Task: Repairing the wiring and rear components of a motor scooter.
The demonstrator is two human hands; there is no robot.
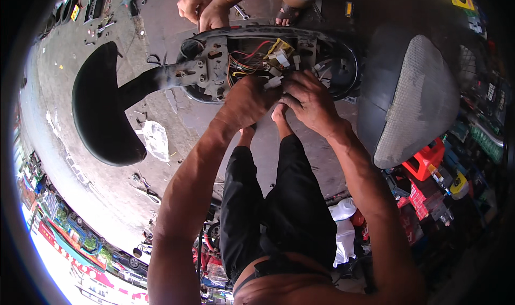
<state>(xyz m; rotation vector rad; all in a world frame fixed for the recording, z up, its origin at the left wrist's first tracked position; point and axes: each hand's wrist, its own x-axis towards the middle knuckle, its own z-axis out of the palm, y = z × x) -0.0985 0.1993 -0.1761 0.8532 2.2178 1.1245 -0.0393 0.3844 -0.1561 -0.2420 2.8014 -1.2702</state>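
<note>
My left hand (249, 102) and my right hand (309, 100) meet over the near edge of a scooter's open under-seat bay. A white plastic connector (273, 82) shows between them, close to both sets of fingers. Each hand is closed, fingers curled together, and what they pinch is hidden. Beyond them lie a bundle of coloured wires (248, 64), more white connectors (280, 57) and a yellow piece (279, 46). To the left, a bolted metal bracket (214, 69) carries a black padded backrest (102, 109). The grey textured seat (413, 98) is tipped up at the right.
Across the scooter, another person's hands (206, 13) work at its far side. Wrenches (241, 12) and a clear plastic bag (155, 140) lie on the floor. At the right stand a red container (426, 159) and many tools and boxes. White bottles (343, 211) are near my legs.
</note>
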